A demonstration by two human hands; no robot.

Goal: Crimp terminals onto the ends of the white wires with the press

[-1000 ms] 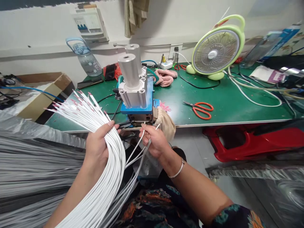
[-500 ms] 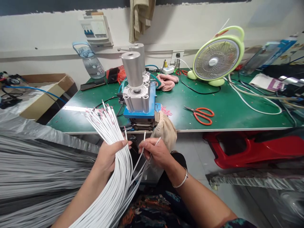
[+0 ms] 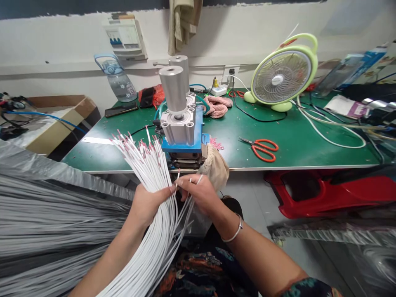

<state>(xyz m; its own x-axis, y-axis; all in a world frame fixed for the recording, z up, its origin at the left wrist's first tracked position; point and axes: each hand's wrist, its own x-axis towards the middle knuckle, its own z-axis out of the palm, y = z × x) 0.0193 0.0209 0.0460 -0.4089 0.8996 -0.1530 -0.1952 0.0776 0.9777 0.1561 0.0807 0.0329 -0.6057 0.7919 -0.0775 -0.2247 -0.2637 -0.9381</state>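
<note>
A thick bundle of white wires (image 3: 161,225) with pinkish-red tips is gripped in my left hand (image 3: 150,202), the thumb lying across its front. The tips fan out above that hand, in front of the press. My right hand (image 3: 198,192) is closed on a few loose white wires whose ends stick up between its fingers. Its fingertips meet my left thumb at one red-tipped wire at the bundle's right side. Just beyond my hands stands a pneumatic press (image 3: 178,128) with metal cylinders on a blue base. A cloth bag (image 3: 215,165) hangs at its right side.
Orange-handled scissors (image 3: 261,148) lie on the green table (image 3: 309,136). A green fan (image 3: 280,78) stands at the back right, a water bottle (image 3: 117,80) at the back left. More wires (image 3: 55,222) lie at my left. A red stool (image 3: 334,194) is under the table.
My right hand has moved left to meet my left thumb at the bundle's edge. The bundle's tips have shifted slightly right and spread out more.
</note>
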